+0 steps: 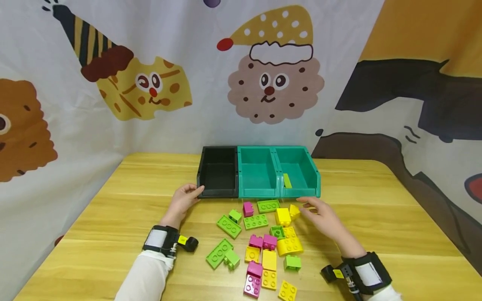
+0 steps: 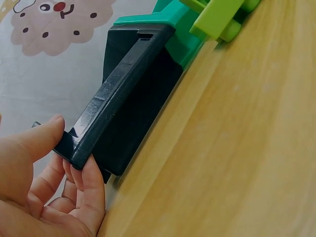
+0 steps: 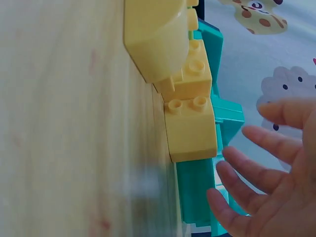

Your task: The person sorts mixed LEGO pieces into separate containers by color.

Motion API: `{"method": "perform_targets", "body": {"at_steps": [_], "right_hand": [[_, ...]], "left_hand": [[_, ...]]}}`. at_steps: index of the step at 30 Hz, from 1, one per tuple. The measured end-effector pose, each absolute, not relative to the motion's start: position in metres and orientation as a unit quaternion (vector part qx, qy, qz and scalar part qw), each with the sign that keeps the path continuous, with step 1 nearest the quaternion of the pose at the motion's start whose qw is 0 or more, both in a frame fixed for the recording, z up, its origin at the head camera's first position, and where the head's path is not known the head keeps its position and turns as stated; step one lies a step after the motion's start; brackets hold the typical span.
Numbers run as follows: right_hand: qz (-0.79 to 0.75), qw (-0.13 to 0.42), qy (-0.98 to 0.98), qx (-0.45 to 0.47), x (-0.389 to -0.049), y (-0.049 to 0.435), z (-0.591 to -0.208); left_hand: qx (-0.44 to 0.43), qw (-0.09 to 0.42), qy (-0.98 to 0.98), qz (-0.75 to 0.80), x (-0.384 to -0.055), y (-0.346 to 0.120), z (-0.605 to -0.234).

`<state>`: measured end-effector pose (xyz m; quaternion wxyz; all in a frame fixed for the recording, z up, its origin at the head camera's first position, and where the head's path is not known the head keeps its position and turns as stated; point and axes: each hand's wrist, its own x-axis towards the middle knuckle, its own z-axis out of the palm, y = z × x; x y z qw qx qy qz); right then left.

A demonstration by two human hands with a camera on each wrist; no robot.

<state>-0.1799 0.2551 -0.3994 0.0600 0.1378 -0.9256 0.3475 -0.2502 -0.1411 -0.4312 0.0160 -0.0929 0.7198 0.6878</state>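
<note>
At the front left corner of the black bin (image 1: 218, 171), my left hand (image 1: 182, 202) grips the rim. The left wrist view shows the thumb on top of that rim and the fingers beneath it. My right hand (image 1: 318, 211) is held with fingers spread and nothing in them, just in front of the right teal bin (image 1: 316, 177). Closest to its fingertips is a small yellow brick (image 1: 294, 212), beside a larger yellow brick (image 1: 283, 217). A thin lime-green piece (image 1: 287, 180) leans inside the right teal bin.
Between the bins and me lie several loose bricks: green ones such as a long brick (image 1: 229, 226), magenta ones such as one at the back (image 1: 248, 209), and yellow ones. The middle teal bin (image 1: 260, 193) joins the other two. A printed cloth (image 1: 211, 104) hangs behind the table.
</note>
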Motion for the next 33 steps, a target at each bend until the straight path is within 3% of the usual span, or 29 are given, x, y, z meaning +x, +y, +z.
{"method": "perform_targets", "body": {"at_steps": [8, 16, 33], "right_hand": [[0.34, 0.021, -0.925, 0.167, -0.177, 0.252, -0.409], [0.333, 0.017, -0.925, 0.181, -0.179, 0.246, -0.42], [0.326, 0.073, -0.929, 0.157, -0.182, 0.246, -0.437]], "left_hand": [[-0.089, 0.018, 0.717, 0.691, -0.248, -0.141, -0.431], [-0.089, 0.019, 0.724, 0.684, -0.246, -0.141, -0.429], [-0.086, 0.021, 0.729, 0.678, -0.246, -0.14, -0.43]]}}
